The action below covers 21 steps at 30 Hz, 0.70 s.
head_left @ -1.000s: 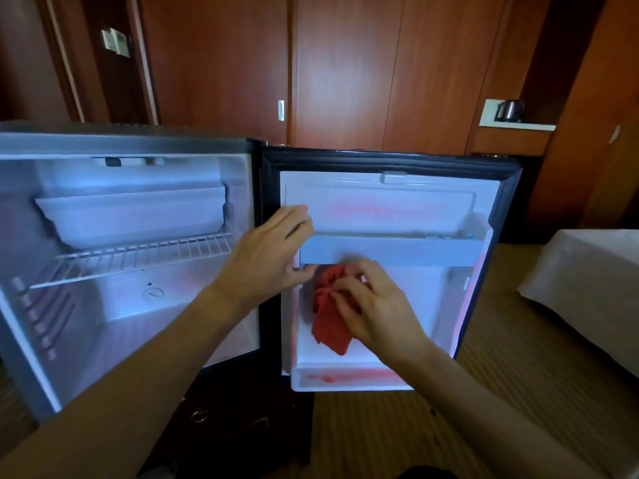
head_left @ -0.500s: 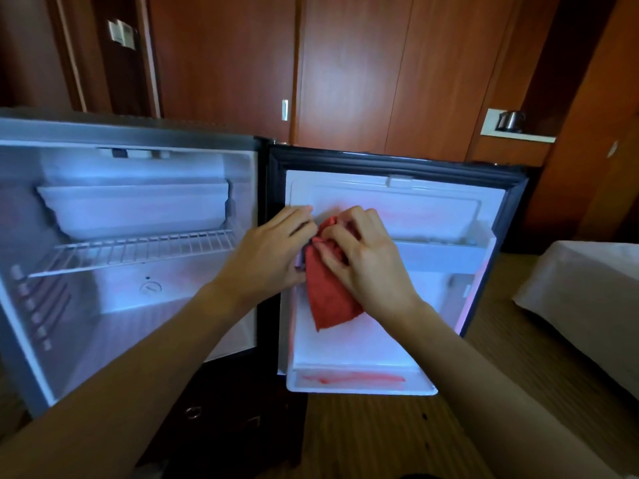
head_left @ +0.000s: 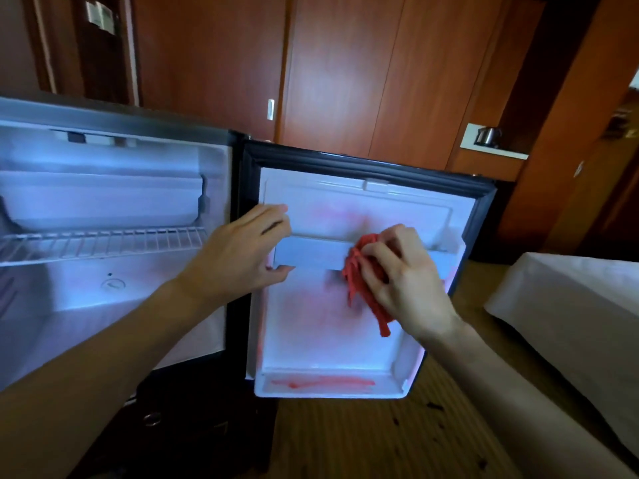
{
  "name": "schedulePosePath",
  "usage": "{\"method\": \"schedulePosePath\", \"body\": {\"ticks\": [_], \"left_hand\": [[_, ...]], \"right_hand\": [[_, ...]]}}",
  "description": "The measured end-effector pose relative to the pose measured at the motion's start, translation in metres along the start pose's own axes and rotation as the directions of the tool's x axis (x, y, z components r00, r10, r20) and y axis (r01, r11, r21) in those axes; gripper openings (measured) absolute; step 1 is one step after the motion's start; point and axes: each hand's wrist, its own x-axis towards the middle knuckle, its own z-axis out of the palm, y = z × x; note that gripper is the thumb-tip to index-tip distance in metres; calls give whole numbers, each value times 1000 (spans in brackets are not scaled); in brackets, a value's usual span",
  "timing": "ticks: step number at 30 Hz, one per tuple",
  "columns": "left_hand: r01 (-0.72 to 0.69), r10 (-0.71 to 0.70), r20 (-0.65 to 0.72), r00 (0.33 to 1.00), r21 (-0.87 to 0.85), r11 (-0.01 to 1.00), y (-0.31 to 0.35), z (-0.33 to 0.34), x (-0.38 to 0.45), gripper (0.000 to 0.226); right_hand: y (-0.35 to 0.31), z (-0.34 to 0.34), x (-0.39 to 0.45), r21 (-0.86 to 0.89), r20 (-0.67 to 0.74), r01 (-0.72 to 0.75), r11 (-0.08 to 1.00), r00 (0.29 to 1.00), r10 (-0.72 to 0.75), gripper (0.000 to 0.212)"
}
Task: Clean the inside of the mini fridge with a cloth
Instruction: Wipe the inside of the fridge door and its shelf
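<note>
The mini fridge point(head_left: 114, 299) stands open on the left, lit white inside, with a wire shelf point(head_left: 103, 242) and a tray above it. Its door point(head_left: 311, 323) swings out to the right, showing a white inner panel and a rail shelf point(head_left: 311, 254) across the middle. My right hand point(head_left: 404, 281) grips a crumpled red cloth point(head_left: 359, 271) against the right part of that rail. At the rail's left end, my left hand point(head_left: 242, 254) holds it, fingers over the top and thumb underneath.
Wooden wardrobe panels point(head_left: 345, 70) rise behind the fridge. A kettle point(head_left: 487, 136) sits on a ledge at the back right. A white-covered bed point(head_left: 570, 312) stands at the right, close to the door's edge. The floor point(head_left: 363, 440) is striped carpet.
My right hand has carried the red cloth rightwards along the door's rail shelf, from beside my left hand to the right part. My left hand has stayed on the rail's left end.
</note>
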Motion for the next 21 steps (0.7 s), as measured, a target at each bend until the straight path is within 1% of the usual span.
{"method": "schedulePosePath", "body": {"ticks": [3,6,9,12,14,17,20,21], "left_hand": [[-5,5,12,1000,32,999,3,-4,2,45],[-21,21,-3,1000,75,997,5,-4,3,47],[-6,5,11,1000,83,997,6,1,3,43],[-14,9,33,999,148,989,9,-2,4,45],[-37,32,31,999,195,980,13,-3,6,45],[-82,61,83,995,270,959,28,-3,13,49],[-87,57,114,992,283,955,47,0,17,54],[-71,35,134,990,275,959,52,-1,18,53]], "right_hand": [[-33,22,18,14,24,108,994,994,-108,14],[-33,25,14,21,41,158,987,987,-158,16],[-22,15,-1,50,53,80,996,995,-82,12],[-13,1,-18,73,62,-6,997,998,1,8],[-10,-6,-29,65,72,-13,998,997,8,10],[-14,1,-50,70,132,-35,997,991,26,19],[-23,20,-60,74,164,-58,996,985,45,15],[-26,27,-61,81,177,-59,995,983,44,16]]}}
